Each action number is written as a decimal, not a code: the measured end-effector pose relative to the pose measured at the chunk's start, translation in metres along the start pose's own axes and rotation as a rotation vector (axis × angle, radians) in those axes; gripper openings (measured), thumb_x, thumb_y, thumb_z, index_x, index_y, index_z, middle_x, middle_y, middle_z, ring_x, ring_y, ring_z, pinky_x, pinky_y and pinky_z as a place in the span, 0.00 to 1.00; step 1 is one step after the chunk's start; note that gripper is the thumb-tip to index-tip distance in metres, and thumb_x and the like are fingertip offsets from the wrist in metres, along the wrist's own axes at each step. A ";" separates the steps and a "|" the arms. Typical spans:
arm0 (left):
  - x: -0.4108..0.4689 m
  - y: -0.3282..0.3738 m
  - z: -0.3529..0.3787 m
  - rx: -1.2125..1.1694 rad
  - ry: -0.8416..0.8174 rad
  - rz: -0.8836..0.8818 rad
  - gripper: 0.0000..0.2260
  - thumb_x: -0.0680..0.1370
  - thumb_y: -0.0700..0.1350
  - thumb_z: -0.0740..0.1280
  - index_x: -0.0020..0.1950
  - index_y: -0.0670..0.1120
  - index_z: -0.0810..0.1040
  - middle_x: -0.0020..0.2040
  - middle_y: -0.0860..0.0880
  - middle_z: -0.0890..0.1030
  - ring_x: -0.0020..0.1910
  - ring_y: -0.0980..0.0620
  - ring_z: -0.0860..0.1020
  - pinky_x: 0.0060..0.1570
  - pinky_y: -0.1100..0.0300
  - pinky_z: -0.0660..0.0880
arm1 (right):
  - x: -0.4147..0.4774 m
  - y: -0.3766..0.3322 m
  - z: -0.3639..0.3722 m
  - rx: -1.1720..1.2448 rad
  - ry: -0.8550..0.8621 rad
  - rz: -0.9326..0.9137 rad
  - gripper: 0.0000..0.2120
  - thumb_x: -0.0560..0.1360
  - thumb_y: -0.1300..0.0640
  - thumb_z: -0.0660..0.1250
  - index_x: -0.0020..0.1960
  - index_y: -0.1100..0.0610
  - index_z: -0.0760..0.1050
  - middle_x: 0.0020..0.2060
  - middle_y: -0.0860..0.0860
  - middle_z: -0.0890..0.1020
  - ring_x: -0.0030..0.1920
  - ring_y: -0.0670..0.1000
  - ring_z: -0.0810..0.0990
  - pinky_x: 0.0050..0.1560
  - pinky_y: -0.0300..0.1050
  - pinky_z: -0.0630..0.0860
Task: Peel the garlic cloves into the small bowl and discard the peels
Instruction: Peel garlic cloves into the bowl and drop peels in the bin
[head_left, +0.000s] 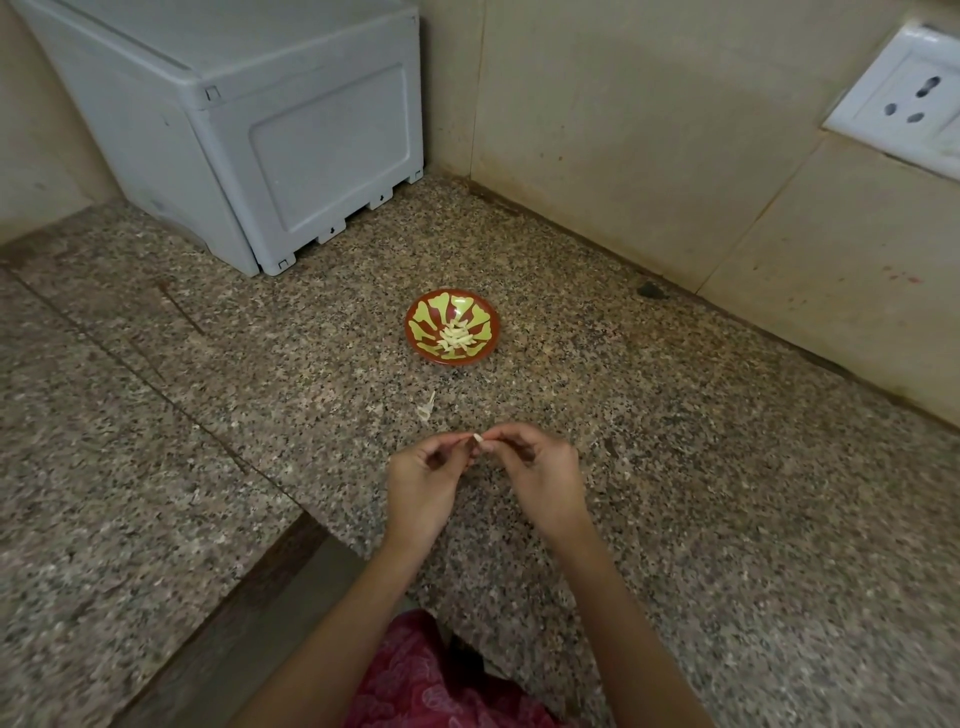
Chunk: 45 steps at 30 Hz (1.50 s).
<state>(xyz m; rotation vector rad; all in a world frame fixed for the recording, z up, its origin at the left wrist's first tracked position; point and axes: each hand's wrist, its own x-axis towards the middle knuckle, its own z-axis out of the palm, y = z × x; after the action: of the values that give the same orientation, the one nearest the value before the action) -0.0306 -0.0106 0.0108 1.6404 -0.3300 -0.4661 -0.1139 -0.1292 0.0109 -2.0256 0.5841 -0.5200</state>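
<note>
A small red bowl with a yellow-green pattern sits on the speckled granite counter, holding several peeled garlic cloves in its middle. Nearer to me, my left hand and my right hand meet above the counter, fingertips together. Between them they pinch one small pale garlic clove, most of it hidden by the fingers. A few thin bits of peel lie on the counter between my hands and the bowl.
A grey plastic box stands at the back left against the wall. Beige tiled walls form a corner behind the bowl, with a white socket at upper right. The counter's front edge steps down at lower left.
</note>
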 end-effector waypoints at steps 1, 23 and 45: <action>0.000 0.000 0.000 0.007 0.002 -0.007 0.08 0.76 0.36 0.69 0.48 0.48 0.84 0.42 0.53 0.85 0.43 0.54 0.83 0.46 0.62 0.79 | 0.000 0.000 0.001 0.011 -0.003 0.017 0.06 0.76 0.61 0.71 0.51 0.54 0.83 0.43 0.42 0.84 0.43 0.42 0.83 0.45 0.38 0.80; 0.002 0.002 -0.010 0.047 -0.055 0.075 0.06 0.75 0.36 0.70 0.49 0.43 0.85 0.37 0.50 0.84 0.26 0.64 0.73 0.28 0.73 0.67 | 0.006 0.002 -0.008 -0.090 -0.087 -0.104 0.06 0.76 0.63 0.71 0.52 0.57 0.83 0.44 0.44 0.84 0.44 0.39 0.82 0.48 0.33 0.78; 0.000 0.002 -0.009 -0.116 -0.067 -0.090 0.05 0.75 0.37 0.69 0.47 0.44 0.84 0.40 0.47 0.85 0.41 0.49 0.83 0.46 0.59 0.79 | 0.003 0.003 -0.003 -0.228 -0.036 -0.236 0.09 0.78 0.63 0.68 0.56 0.57 0.82 0.49 0.49 0.85 0.48 0.42 0.82 0.55 0.36 0.78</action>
<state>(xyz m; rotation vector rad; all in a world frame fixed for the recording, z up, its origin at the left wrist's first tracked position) -0.0261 -0.0027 0.0137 1.5331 -0.2745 -0.5991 -0.1133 -0.1339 0.0103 -2.3321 0.3987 -0.5761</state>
